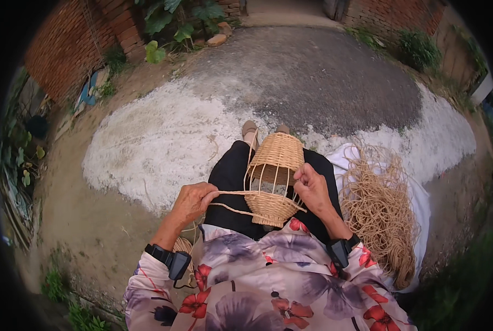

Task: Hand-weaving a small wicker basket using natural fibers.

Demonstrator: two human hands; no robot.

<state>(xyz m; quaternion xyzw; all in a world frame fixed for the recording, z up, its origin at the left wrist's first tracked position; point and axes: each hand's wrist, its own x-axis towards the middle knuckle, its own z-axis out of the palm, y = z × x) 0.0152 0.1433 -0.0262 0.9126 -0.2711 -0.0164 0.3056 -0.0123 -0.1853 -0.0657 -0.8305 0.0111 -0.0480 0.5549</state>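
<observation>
A woven straw-coloured basket lies across my lap, its two woven bands joined by bare upright stakes, with the narrow band toward my body. My left hand is closed on a pale cord that runs to the narrow band at the left. A second loose strand hangs below it. My right hand is pinched at the basket's right side by the stakes; what exactly lies between its fingertips is too small to make out. My dark-trousered legs are under the basket.
A large tangled heap of cord lies on a white cloth at my right. A coil of cord is by my left hip. Beyond are patchy paving, brick walls, leafy plants and a doorway at the top.
</observation>
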